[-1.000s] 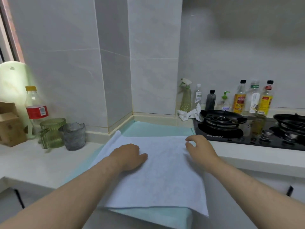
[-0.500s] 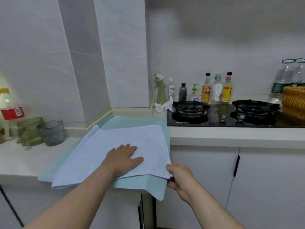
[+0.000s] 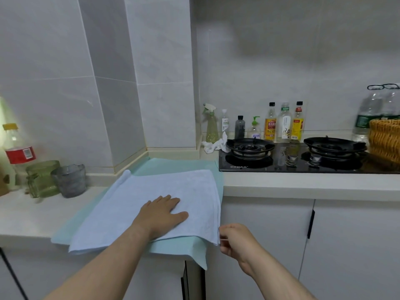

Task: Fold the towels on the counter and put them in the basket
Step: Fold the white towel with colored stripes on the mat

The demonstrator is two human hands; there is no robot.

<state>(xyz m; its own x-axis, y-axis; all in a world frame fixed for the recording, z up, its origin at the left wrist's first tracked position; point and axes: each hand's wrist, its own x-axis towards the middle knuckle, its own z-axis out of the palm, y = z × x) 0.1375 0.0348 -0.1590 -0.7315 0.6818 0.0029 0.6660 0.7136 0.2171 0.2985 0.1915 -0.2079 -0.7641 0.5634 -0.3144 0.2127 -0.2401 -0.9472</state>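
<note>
While the left hand (image 3: pixel 161 215) is lying flat and spread on the pale blue towel (image 3: pixel 168 187), pressing it to the counter (image 3: pixel 32 217), the right hand (image 3: pixel 234 241) is pinching that towel's near right corner with thumb and curled fingers, just off the counter's front edge. The towel is lying doubled, its layered edges showing along the right side, on top of a teal towel (image 3: pixel 179 249) that is drooping over the counter front.

To my eye a further fold is being set up. It is worth carrying the pinched corner across in one sweep and matching edge to edge, with the flat palm pinning the lower layers so neither towel is sliding off.

The wicker basket (image 3: pixel 385 137) is sitting well apart, at the far right beyond the gas hob (image 3: pixel 292 161).

The hob's front strip is carrying small white lettering I cannot make out. The yellow-labelled bottles (image 3: pixel 270 124) are showing characters too small to read, and the red-labelled bottle (image 3: pixel 18 148) only a barcode.
</note>
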